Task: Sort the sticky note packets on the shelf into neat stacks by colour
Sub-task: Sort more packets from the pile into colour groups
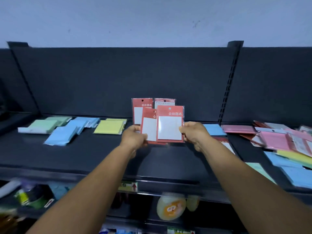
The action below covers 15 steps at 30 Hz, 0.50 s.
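Both hands hold up a fan of several red-carded sticky note packets (169,125) above the middle of the dark shelf (84,154). My left hand (133,138) grips the fan's lower left edge, and my right hand (194,134) pinches its right edge. On the shelf to the left lie green packets (43,125), blue packets (67,132) and yellow packets (110,126). A blue packet (213,129) and a pink packet (238,129) lie right of my hands. A mixed heap (287,142) of pink, red, yellow and blue packets fills the far right.
The shelf's back panel (118,78) rises behind the packets, with a slotted upright (228,85) at the right. A red packet (226,144) lies partly under my right forearm. A lower shelf holds blurred goods (170,208) beneath the price rail (128,186).
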### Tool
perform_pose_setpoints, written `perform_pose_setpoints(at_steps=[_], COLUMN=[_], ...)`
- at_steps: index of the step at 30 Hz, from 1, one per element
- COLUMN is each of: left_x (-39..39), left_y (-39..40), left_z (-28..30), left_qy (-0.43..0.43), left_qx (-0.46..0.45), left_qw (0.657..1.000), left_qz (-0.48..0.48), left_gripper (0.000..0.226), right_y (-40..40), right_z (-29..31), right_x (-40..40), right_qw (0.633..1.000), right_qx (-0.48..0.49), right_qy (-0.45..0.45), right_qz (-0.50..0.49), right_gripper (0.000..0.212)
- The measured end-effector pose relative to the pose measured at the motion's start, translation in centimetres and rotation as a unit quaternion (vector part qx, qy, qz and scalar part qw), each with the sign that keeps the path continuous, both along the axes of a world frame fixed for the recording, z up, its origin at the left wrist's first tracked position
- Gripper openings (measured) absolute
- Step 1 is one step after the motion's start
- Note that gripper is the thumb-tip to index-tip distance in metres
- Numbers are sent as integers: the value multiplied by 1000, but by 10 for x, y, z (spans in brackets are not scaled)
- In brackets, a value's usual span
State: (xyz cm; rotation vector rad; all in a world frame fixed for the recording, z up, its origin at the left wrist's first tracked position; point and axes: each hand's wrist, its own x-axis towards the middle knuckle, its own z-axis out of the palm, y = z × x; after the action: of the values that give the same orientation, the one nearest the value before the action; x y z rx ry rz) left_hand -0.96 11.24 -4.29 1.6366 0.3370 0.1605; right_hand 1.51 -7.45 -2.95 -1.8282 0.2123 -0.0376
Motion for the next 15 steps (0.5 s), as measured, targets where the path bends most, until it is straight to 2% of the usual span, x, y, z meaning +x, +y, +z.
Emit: perform_pose_setpoints(at_steps=[6, 9, 11, 13, 15], left_x=[19, 38, 50, 61, 73], left_y=[35, 49, 58, 64, 67], left_z=[0, -6, -11, -14, -14], left_qy=[10, 14, 0, 1, -2], left_qx=[-24, 16, 135, 281, 354], left_qw=[998, 999, 990, 959, 935], left_qz=[-50, -47, -48, -44, -34], left_gripper=[23, 16, 10, 18, 21], right_y=[56, 78, 91, 101, 108], right_z=[-8, -12, -15, -17, -19], right_x=[23, 39, 50, 59, 67], right_qw=[999, 998, 996, 993, 990], right_qx=[-33, -67, -84, -110, -125], right_qy=[6, 1, -9, -22, -35], right_qz=[10, 1, -17, -35, -52], right_gripper=[7, 10, 16, 18, 12])
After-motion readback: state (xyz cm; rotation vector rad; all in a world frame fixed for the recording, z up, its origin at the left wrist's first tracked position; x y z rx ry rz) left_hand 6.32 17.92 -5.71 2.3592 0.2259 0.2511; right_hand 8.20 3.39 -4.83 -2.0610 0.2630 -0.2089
